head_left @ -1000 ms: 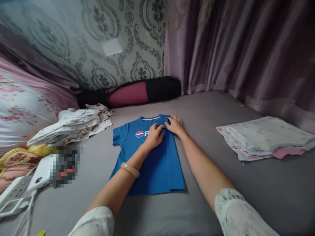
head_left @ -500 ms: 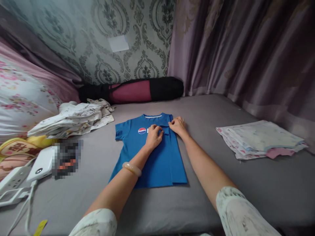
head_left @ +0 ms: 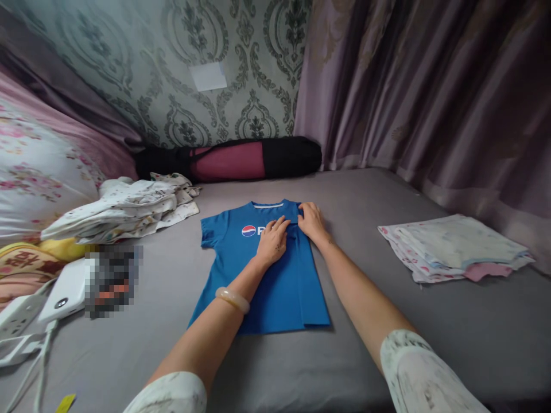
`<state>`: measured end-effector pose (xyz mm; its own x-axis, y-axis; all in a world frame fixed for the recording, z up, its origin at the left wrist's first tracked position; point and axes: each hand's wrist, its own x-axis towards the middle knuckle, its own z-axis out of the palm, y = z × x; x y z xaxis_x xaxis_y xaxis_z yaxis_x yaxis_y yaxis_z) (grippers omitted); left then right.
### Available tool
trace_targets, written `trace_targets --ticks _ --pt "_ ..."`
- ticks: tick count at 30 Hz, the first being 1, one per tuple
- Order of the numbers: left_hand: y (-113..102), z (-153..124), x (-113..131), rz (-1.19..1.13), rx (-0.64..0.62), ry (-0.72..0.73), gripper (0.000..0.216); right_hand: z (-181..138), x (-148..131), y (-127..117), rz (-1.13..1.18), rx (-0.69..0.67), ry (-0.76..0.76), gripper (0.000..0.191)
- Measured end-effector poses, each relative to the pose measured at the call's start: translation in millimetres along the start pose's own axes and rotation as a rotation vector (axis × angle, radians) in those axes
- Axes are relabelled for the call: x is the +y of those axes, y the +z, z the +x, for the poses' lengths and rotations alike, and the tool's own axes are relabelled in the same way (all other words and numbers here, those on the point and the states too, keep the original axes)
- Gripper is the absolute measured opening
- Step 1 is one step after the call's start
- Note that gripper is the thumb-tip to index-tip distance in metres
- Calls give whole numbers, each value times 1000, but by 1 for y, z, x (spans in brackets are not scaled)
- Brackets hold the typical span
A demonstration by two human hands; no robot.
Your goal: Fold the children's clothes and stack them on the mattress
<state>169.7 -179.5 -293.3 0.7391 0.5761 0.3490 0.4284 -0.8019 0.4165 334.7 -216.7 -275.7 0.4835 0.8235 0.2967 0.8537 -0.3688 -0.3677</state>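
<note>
One side of the blue T-shirt (head_left: 262, 269) is folded; I press both open hands, left hand (head_left: 272, 243) and right hand (head_left: 311, 221), flat there, other sleeve unfolded.

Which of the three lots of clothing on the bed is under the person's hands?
The blue T-shirt, spread flat mid-bed; the crumpled white heap and folded stack lie untouched.
</note>
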Motion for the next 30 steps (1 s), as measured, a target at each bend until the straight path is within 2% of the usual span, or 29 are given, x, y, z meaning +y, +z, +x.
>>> trace_targets --ticks 2,4,7,9,12,17,20,23,26,30 --pt "0 0 1 6 -18 -12 45 1 -7 4 -15 -70 -113 42" --pt "1 0 1 23 -29 -25 43 3 -14 10 -46 -177 -151 48" --pt "3 0 1 48 -26 -43 40 9 -21 18 -83 -297 -111 53" --pt "4 0 2 48 -21 -41 38 14 -21 20 -89 -328 -69 58" --pt "4 0 3 49 -24 -26 36 20 -18 21 -108 -309 -31 63" --pt "4 2 1 -16 3 -47 33 21 -15 26 -150 -273 -46 62" --pt "5 4 -5 -129 66 -63 27 20 -14 29 -163 -256 -57 61" --pt "6 5 -11 -210 155 -127 30 20 -13 29 -168 -250 -59 60" --pt "7 5 -14 -234 241 -202 36 21 -15 26 -163 -234 -67 59" --pt "11 4 -16 -235 308 -204 39 22 -27 23 -161 -204 -92 62"
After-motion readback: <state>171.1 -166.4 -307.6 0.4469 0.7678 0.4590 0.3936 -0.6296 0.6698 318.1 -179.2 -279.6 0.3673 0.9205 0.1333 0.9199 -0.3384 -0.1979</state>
